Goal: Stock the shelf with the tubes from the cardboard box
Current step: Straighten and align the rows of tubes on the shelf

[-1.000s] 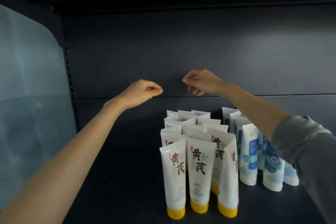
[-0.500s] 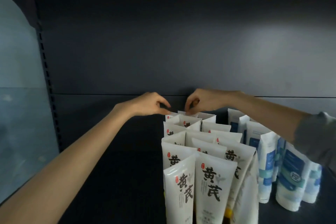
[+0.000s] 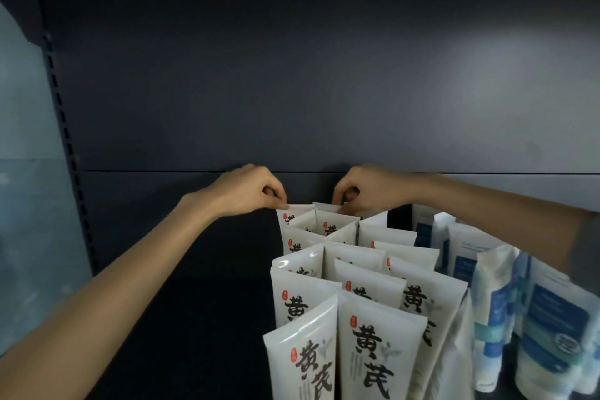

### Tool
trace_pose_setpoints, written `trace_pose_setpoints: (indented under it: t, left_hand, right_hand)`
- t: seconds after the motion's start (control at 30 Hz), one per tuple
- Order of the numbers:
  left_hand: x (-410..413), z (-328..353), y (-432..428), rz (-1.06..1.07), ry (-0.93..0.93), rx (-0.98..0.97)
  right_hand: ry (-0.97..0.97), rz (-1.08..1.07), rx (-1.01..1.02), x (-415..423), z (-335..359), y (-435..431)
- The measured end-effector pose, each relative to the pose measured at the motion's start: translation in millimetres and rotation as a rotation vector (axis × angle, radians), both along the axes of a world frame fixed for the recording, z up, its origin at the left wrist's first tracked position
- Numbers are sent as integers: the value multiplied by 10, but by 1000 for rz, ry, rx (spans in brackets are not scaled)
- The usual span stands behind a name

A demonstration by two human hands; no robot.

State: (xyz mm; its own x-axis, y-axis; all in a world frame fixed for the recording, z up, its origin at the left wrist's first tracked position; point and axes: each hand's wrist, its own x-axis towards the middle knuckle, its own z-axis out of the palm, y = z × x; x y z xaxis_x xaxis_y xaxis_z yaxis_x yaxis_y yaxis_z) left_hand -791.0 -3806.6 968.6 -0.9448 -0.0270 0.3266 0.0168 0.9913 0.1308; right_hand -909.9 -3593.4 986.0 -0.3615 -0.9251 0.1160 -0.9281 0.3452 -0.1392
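A grey sleeve [image 3: 586, 247] is being worn on the right arm; only its cuff end is being seen, at the right edge of the view, plain and slightly blurred. Past that cuff the right forearm [image 3: 487, 204] and right hand [image 3: 367, 188] are being left uncovered. The left forearm [image 3: 130, 286] and left hand [image 3: 246, 191] are being shown bare along the whole visible length, and both arms are being dimly lit.

The 1 head-worn view looks forward and slightly down into the shelf [image 3: 194, 302], close above the nearest tubes [image 3: 373, 351], facing its back panel [image 3: 292, 75].
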Motion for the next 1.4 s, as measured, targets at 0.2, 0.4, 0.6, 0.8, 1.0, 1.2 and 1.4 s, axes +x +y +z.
trace_pose_setpoints:
  t: [0.2,0.4,0.6,0.8,1.0,1.2,1.4]
  left_hand:
    - [18,-36,-38,6,67,-78]
    - [50,-36,-26,6,111,-143]
    - [30,-80,-14,-8,126,-36]
    - [17,-130,0,-21,138,-7]
    - [13,-185,-1,-20,166,22]
    - [25,-206,8,-24,196,56]
    - [38,-217,23,-33,216,68]
  right_hand:
    - [21,-1,-11,-29,-7,-47]
    - [38,8,13,19,29,-49]
    - [-16,-33,0,0,295,143]
    - [-51,-109,90,-124,209,400]
    - [-50,-93,47,-175,128,433]
    - [25,-48,7,-228,117,438]
    - [68,-43,1,-298,98,489]
